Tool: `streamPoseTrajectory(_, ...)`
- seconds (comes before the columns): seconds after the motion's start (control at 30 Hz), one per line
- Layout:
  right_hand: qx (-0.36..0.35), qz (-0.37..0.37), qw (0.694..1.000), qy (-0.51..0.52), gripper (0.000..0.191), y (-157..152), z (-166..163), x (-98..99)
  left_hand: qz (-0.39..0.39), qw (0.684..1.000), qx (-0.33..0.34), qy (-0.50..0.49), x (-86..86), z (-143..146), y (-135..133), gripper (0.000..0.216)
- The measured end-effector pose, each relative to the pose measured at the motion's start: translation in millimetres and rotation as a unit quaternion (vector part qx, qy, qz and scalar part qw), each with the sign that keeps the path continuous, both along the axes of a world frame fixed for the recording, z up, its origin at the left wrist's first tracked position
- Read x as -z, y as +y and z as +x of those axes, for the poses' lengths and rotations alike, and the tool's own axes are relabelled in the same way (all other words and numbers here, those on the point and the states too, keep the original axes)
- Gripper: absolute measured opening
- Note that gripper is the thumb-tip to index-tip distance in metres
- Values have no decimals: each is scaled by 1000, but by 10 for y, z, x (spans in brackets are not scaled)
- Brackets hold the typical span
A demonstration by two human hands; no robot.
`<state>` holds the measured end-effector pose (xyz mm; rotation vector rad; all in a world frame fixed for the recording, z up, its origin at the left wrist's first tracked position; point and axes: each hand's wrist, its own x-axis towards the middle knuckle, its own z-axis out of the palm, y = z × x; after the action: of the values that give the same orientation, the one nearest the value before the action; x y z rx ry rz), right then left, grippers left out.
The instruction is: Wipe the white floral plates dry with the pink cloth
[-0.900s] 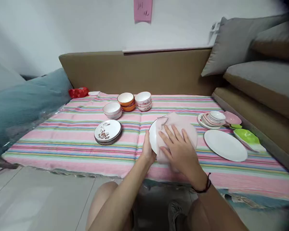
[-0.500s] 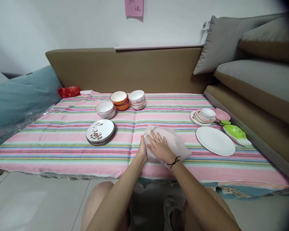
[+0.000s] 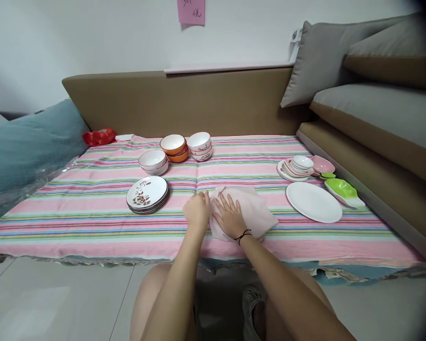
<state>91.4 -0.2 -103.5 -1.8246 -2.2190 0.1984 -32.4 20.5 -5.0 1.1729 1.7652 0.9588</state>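
A pale pink cloth point(image 3: 257, 208) lies spread in front of me, over something it mostly hides. On top of it, my right hand point(image 3: 230, 218) rests flat with its fingers spread. At the cloth's left edge is my left hand point(image 3: 196, 210), its fingers curled; what they hold, if anything, is hidden. Left of it stands a stack of white plates point(image 3: 147, 193) with dark rims and a flower pattern. A white oval plate point(image 3: 314, 202) lies to the right of the cloth.
Behind are stacked white bowls point(image 3: 152, 161), orange bowls point(image 3: 173, 144) and patterned bowls point(image 3: 199, 144). At right sit small white dishes point(image 3: 301, 163), a pink dish point(image 3: 323, 165) and a green dish point(image 3: 342, 189). A striped cloth point(image 3: 92, 203) covers the surface; cushions point(image 3: 376, 109) flank it.
My left hand has moved up and left at the pink cloth's edge, and its fingers are now curled. My right hand still lies on the cloth, slightly further left in view.
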Motion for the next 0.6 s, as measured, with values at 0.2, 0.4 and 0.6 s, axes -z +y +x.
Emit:
streamPoseTrajectory(0.2, 2, -13, 1000, -3, 57, 19, -17, 0, 209, 977, 33, -11, -538, -677, -409, 49)
streamPoseTrajectory(0.4, 10, -68, 998, 0, 58, 57, -6, -39, 93, 994, -40, -42, 17, -1205, -989, 48)
streamPoseTrajectory(0.6, 12, -73, 997, -2, 59, 67, -16, -27, 32, 993, 30, -108, 453, -1187, -1142, 50)
